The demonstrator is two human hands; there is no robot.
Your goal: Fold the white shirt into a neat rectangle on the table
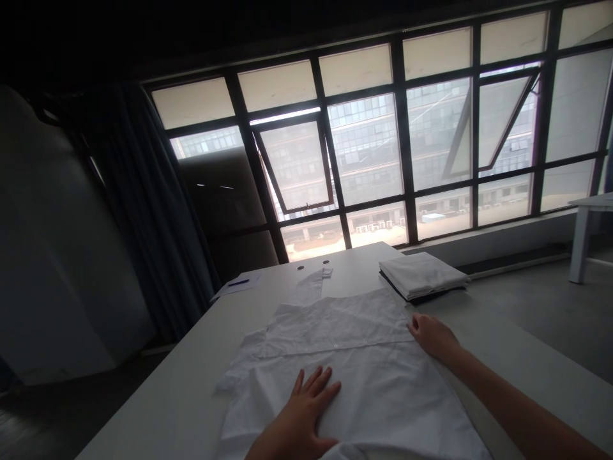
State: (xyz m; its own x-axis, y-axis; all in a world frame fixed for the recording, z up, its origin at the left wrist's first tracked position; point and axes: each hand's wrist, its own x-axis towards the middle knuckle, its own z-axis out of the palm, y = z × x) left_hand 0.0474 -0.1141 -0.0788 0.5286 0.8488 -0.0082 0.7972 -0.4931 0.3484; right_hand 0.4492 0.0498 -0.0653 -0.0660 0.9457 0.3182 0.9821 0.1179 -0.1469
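Observation:
A white button-front shirt [330, 377] lies spread flat and wrinkled on a white table [167, 396], with a row of small buttons across its middle. My left hand [304, 412] rests palm down on the shirt near the bottom of the view, fingers spread and holding nothing. My right hand [431, 336] sits at the shirt's right edge with its fingers curled against the cloth. I cannot tell whether those fingers grip the fabric. A part of the shirt [306, 287] stretches toward the table's far end.
A stack of folded white cloth [421, 275] sits on a dark layer at the far right of the table. Paper with a blue pen [237, 285] lies at the far left. Two round table holes [313, 264] lie beyond the shirt. A second table [582, 230] stands right.

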